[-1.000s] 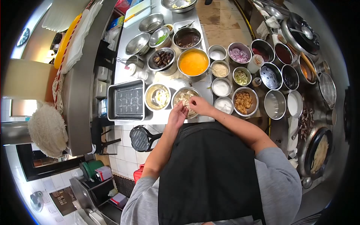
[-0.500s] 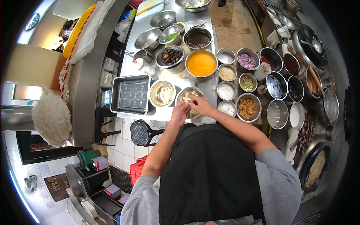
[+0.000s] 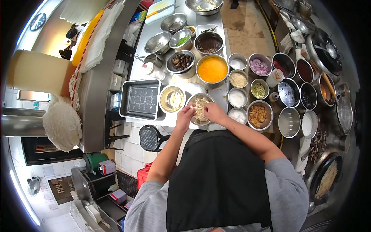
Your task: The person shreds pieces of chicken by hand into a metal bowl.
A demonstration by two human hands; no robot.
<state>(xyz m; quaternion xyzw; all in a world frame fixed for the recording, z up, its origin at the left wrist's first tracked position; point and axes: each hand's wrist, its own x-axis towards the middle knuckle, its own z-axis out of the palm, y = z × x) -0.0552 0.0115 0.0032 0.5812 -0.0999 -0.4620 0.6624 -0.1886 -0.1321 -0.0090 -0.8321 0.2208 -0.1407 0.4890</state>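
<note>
At the counter's near edge is a metal bowl of pale, papery pieces that look like garlic cloves and skins. My left hand is over its left rim, thumb and fingers pinched on a small whitish piece, seemingly a garlic clove. On the bowl's right side my right hand has its fingertips bent down among the pale pieces; what they grip, if anything, is hidden. Just left stands a second metal bowl with smooth, whitish-yellow pieces resembling peeled cloves.
A dark rectangular tray sits at the left counter edge. Behind the bowls are a pot of orange liquid and a bowl of dark mushrooms. Several ingredient tins, including sliced onion, line the right. A black stool stands below.
My hands have drawn apart over the bowl, having been together at the fingertips. The left now holds up a small pale piece. The whole view has shifted slightly.
</note>
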